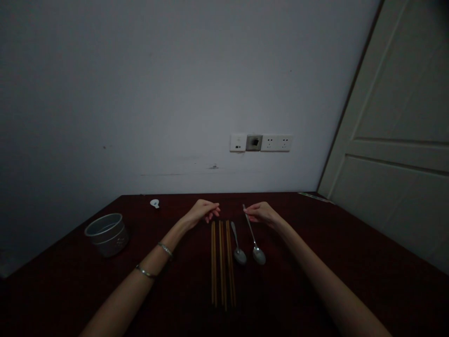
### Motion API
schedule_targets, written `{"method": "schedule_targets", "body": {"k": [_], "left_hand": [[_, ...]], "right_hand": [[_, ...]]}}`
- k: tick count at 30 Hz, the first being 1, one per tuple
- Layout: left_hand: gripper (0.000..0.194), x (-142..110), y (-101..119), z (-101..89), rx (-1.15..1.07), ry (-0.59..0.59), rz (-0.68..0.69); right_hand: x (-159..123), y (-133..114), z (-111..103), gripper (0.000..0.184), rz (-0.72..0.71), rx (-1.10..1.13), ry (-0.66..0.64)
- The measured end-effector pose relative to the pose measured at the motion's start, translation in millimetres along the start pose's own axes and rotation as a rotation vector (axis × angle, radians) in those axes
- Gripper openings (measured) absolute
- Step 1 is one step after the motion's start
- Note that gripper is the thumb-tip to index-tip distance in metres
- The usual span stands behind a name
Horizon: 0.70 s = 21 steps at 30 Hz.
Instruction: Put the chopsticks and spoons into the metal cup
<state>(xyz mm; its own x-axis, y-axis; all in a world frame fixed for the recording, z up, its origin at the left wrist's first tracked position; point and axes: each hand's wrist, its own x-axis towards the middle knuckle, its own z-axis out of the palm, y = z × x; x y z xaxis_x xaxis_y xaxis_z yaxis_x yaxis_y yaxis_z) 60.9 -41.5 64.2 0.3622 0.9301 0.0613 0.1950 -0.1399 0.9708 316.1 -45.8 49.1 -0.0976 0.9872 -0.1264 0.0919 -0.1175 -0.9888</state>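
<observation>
Several wooden chopsticks (221, 262) lie side by side on the dark red table (315, 262), pointing away from me. Right of them lie two metal spoons, a smaller spoon (237, 245) and a larger spoon (254, 236). My right hand (261, 213) pinches the far end of the larger spoon's handle, whose bowl rests on the table. My left hand (203, 210) hovers just beyond the far tips of the chopsticks, fingers curled loosely together, with nothing visible in them. Two bracelets sit on my left forearm.
A metal pot (106, 234) stands at the left of the table. A small white object (155, 203) lies near the far edge by the wall. Wall sockets (261, 142) are above the table, and a door (396, 154) is on the right.
</observation>
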Motion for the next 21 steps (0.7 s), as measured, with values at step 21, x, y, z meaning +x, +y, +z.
{"method": "schedule_targets", "body": {"k": [21], "left_hand": [[0.020, 15, -68, -54.4, -0.365, 0.291, -0.344]], "right_hand": [[10, 30, 4, 0.016, 0.176, -0.049, -0.011]]}}
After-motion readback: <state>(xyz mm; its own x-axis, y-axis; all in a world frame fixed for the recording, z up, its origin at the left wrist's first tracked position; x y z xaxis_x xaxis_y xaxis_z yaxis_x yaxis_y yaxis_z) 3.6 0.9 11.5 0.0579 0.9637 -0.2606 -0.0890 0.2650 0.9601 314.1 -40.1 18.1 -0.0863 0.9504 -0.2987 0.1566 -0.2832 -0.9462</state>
